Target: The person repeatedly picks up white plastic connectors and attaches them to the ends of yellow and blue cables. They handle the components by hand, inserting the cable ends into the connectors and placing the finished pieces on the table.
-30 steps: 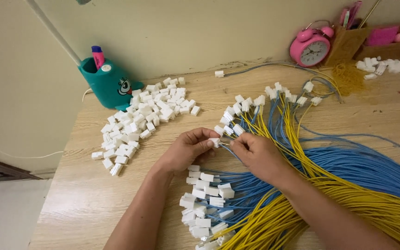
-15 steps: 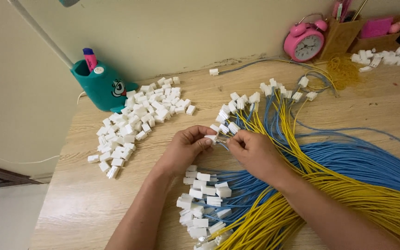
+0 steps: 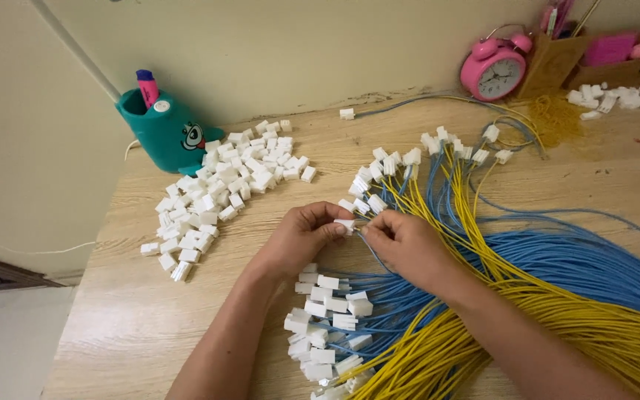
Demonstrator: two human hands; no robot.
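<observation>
White plug [image 3: 345, 224] pinched in left hand [image 3: 301, 235] fingers at mid-surface; right hand [image 3: 407, 244] fingers grip a wire end at it, hands now closer than a second ago, joining apparently under way; loose plugs [image 3: 220, 189] near left edge; wires [image 3: 557, 296] right

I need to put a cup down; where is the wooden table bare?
Bare wood lies at the near-left table corner, below the loose white connector pile. The right half is crowded with blue and yellow wires.
</observation>
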